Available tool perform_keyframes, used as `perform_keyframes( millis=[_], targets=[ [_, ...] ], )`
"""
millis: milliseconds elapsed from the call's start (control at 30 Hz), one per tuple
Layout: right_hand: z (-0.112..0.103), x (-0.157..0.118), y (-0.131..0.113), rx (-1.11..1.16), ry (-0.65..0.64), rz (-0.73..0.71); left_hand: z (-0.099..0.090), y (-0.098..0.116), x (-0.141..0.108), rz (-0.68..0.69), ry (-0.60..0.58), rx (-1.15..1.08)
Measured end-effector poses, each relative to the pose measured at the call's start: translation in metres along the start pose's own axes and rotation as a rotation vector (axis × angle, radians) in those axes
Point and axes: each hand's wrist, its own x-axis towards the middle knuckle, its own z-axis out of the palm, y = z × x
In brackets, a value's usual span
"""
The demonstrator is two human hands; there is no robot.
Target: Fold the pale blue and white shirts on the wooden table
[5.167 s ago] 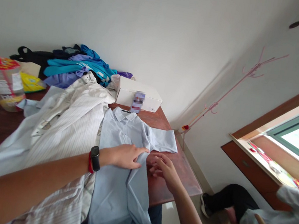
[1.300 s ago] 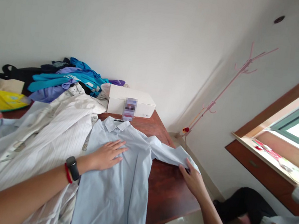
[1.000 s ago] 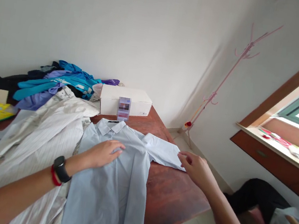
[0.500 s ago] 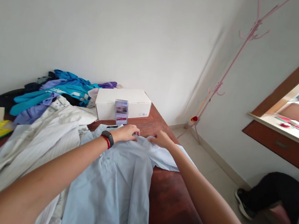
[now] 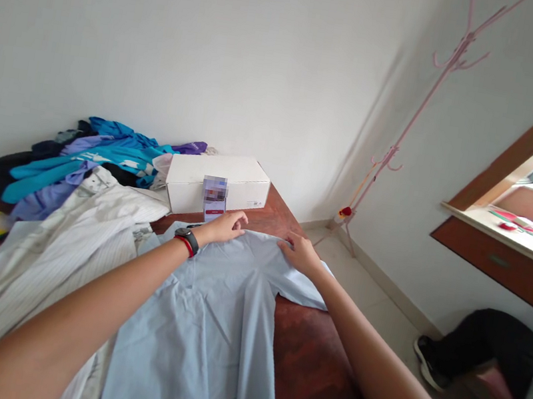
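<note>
A light blue long shirt lies spread on a dark reddish wooden table, its body running toward me and one sleeve out to the right. My left hand, with a black watch and a red band on the wrist, is at the shirt's far edge near the collar, its fingers curled and closed on the cloth. My right hand pinches the same edge further right, near the shoulder. Between the two hands the edge runs nearly straight. The fingertips of both hands are partly hidden.
A white box with a phone-like item leaning on its front stands behind the shirt. White striped clothes lie left, beyond them a blue and purple clothes pile. A pink coat rack and a seated person's leg are at the right.
My hands have moved apart, the left slightly left and away from me, the right to the right. The shirt's far edge is straighter and flatter between them.
</note>
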Motion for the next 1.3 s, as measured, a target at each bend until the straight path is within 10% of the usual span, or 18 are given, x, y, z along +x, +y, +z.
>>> perform_keyframes(
  millis=[267, 567, 900, 1300],
  targets=[
    [-0.003, 0.003, -0.001, 0.004, -0.025, -0.022, 0.012, 0.068, -0.051, -0.076, 0.105, 0.216],
    [-0.023, 0.031, -0.049, 0.199, -0.104, -0.132, 0.030, 0.128, -0.187, -0.086, -0.477, 0.247],
    [-0.001, 0.038, -0.157, 0.592, -0.401, -0.145, 0.061, 0.114, -0.194, 0.028, -0.223, 0.293],
    [0.048, 0.019, -0.180, 0.569, -0.488, -0.034, 0.055, 0.124, -0.199, 0.013, -0.137, 0.339]
  ],
)
